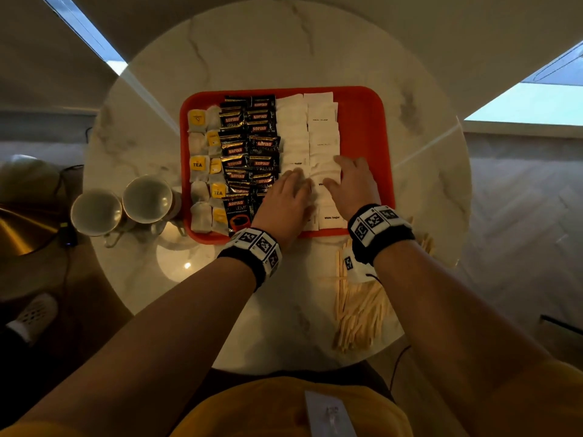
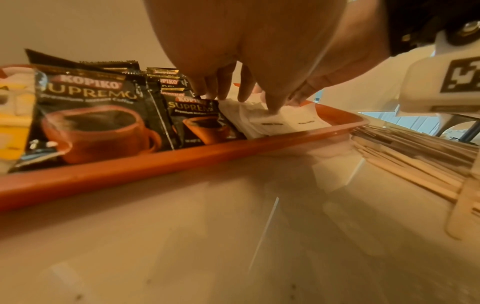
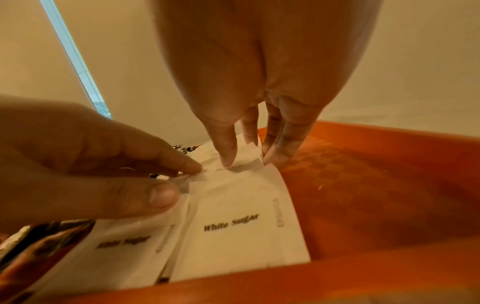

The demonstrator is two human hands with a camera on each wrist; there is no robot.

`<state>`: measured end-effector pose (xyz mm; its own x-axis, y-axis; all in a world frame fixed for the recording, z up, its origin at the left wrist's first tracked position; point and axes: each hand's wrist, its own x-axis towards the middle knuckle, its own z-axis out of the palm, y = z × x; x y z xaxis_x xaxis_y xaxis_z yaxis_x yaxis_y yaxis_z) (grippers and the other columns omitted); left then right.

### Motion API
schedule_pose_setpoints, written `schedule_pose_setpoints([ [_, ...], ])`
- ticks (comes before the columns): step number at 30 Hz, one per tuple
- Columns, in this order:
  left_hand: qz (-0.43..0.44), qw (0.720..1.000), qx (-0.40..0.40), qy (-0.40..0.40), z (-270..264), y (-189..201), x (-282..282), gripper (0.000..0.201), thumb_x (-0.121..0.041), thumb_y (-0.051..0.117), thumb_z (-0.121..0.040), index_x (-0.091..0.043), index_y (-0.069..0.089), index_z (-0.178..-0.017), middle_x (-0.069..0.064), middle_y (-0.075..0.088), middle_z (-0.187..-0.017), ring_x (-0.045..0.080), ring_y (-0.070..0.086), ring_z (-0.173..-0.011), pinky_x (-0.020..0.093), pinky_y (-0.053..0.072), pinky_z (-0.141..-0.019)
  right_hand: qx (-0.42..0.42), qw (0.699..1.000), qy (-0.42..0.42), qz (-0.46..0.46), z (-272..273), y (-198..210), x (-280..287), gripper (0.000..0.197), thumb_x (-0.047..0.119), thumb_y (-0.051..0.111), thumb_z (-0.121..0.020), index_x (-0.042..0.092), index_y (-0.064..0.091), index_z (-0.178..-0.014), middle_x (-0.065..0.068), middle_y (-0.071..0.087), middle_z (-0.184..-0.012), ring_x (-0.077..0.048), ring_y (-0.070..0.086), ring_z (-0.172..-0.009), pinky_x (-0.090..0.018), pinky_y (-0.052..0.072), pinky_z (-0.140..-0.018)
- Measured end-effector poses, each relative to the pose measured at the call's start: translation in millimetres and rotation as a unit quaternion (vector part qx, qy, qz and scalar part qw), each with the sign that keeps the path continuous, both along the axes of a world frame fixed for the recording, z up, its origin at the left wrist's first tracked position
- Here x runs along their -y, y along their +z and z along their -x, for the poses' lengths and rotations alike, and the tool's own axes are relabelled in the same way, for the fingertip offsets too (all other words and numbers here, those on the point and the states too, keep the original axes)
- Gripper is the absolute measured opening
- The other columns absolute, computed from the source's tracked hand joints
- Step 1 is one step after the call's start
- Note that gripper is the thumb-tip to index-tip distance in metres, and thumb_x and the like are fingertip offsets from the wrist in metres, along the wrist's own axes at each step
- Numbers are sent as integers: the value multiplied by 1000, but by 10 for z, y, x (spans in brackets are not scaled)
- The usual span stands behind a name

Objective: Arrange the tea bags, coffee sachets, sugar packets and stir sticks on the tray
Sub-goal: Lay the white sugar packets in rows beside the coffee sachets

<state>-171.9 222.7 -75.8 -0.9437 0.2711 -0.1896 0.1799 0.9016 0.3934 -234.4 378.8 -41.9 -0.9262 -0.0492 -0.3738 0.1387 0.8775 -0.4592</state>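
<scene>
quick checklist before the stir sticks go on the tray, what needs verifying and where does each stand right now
1. Tea bags on the tray, in columns at its left: ok.
2. Coffee sachets lined up beside them: ok.
3. Sugar packets squared off: not ok, both hands are on the near ones.
4. Left hand free: not ok, fingers lie on the packets.
5. Right hand free: not ok, fingertips press the right column.
6. Bare strip at the tray's right for the stir sticks, which lie on the table: ok; whether all fit, cannot tell.
</scene>
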Motion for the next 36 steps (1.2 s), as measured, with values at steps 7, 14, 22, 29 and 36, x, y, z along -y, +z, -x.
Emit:
schedule_pose_setpoints([
  [7, 3, 998, -58, 11, 127, 64, 6, 57, -36, 53, -103, -2, 45, -148, 24, 39, -156, 41, 37, -144, 51, 31, -120, -40, 999, 25, -20, 126, -12, -1, 55, 30, 62, -96, 21, 45, -147, -9, 42, -141, -31, 48, -124, -41, 44, -102],
  [14, 46, 998, -27, 24, 472, 42, -83, 64, -41, 32, -108, -6, 18, -160, 18, 13, -168, 33, 11, -156, 46, 9, -128, -59, 988, 132, -60, 486, -80, 131, 54, 27, 48, -104, 29, 32, -155, -1, 12, -167, -27, 16, -152, -41, 28, -119],
  [22, 50, 998, -33, 32, 634, 21, -70, 59, -37, 32, -109, -5, 27, -158, 18, 23, -166, 33, 19, -154, 45, 8, -126, -39, 988, 144, -27, 538, -166, 111, 49, 29, 38, -107, 26, 32, -156, 0, 14, -168, -25, 17, -153, -38, 19, -124],
  [29, 77, 994, 28, 69, 1001, 50, -108, 68, -42, 27, -108, -6, 4, -161, 20, -2, -169, 34, -1, -157, 46, -3, -125, -24, 992, 127, 1, 859, -116, 204, 51, 18, 42, -105, 20, 34, -156, -1, 14, -168, -23, 20, -153, -36, 22, -123],
  [36, 100, 994, 28, 44, 993, 47, -81, 66, -45, 24, -108, -5, 20, -159, 22, 9, -168, 36, 8, -156, 49, -5, -124, -55, 998, 24, 36, 980, -124, 135, 50, 14, 42, -103, 11, 37, -153, -9, 36, -159, -25, 33, -147, -39, 28, -121],
])
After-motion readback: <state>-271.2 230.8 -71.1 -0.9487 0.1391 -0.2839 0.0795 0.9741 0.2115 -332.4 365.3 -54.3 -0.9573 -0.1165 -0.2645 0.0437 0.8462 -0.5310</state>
